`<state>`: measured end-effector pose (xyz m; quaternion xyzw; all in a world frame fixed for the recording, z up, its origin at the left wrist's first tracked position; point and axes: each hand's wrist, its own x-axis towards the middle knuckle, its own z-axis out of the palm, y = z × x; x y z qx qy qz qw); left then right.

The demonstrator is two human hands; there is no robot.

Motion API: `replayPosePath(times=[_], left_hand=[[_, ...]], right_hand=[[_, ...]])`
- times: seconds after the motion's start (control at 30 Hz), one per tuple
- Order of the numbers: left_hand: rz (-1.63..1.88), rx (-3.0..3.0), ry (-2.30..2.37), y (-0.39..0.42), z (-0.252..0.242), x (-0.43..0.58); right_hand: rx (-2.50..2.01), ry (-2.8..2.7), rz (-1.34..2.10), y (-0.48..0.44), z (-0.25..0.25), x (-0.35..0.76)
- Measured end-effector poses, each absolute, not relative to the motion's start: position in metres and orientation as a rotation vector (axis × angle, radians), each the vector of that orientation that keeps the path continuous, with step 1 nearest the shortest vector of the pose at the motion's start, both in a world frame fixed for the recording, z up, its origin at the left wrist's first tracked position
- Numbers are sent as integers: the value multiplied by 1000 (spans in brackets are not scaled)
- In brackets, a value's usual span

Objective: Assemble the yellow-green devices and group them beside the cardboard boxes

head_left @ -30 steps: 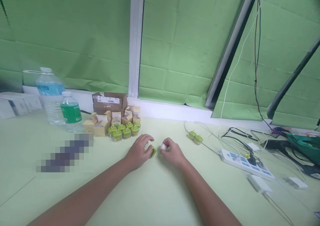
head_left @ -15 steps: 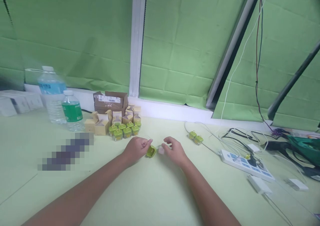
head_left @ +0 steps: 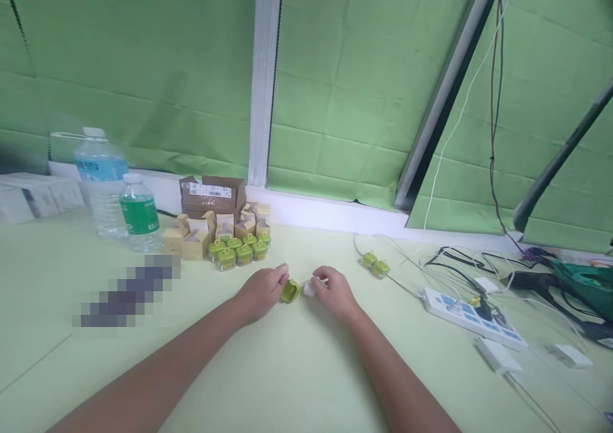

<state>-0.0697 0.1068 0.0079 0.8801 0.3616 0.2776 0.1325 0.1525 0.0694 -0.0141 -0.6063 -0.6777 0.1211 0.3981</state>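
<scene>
Left hand [head_left: 261,292]: curled, contents unclear. Right hand [head_left: 334,292]: at white piece [head_left: 308,288], grip unclear. Left-hand nudge could shift adjacent green case [head_left: 290,292].

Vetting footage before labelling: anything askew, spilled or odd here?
Dark pixelated patch, left, hides part of the pale green tabletop. White and black cables lie tangled behind the long white power strip. No spill visible.

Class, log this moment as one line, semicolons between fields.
left hand: curled beside green lid, contents unclear; right hand: fingertips at white piece; green lid: hollow showing, between hands; beyond left hand: green cases, boxes
</scene>
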Motion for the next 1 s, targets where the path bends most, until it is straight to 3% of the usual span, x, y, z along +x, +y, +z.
replayPosePath(times=[0.4, 0.67, 1.0], left_hand=[[678, 2677, 1267, 102, -8, -61], [896, 2430, 1018, 89, 10, -57], [1038, 1909, 709, 92, -2, -50]], right_hand=[[-1529, -1729, 312, 66, -11, 150], [-1243, -1699, 426, 57, 1, 141], [-1140, -1666, 474, 53, 8, 135]])
